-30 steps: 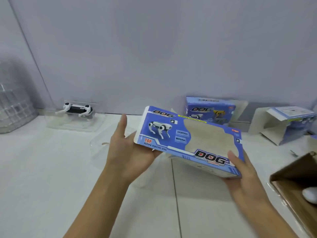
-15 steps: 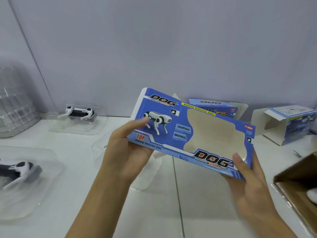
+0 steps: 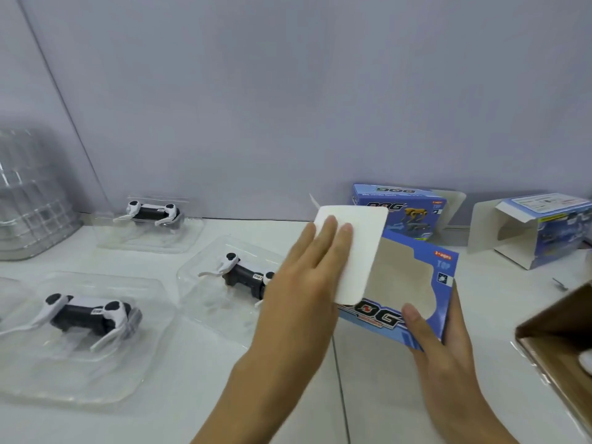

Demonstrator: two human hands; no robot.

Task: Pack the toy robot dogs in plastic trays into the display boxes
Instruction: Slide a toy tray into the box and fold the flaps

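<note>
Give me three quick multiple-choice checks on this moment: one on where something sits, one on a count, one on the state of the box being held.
1. Where does the closed blue box that shows a yellow dog stand?
A. At the back by the wall
B. Inside the brown carton
C. On top of a clear tray

2. How many toy robot dogs in clear trays are in view?
A. One
B. Three
C. Five

3. What is the state of the held display box?
A. Sealed with a dog inside
B. Crushed flat on the table
C. End flap open, window empty

Answers:
1. A: it stands against the wall, behind the hands.
2. B: one at the back left, one in the middle, one nearest on the left.
3. C: the left hand lies with straight fingers on the white flap, the right hand grips the other end, and only bare card shows through the window.
</note>
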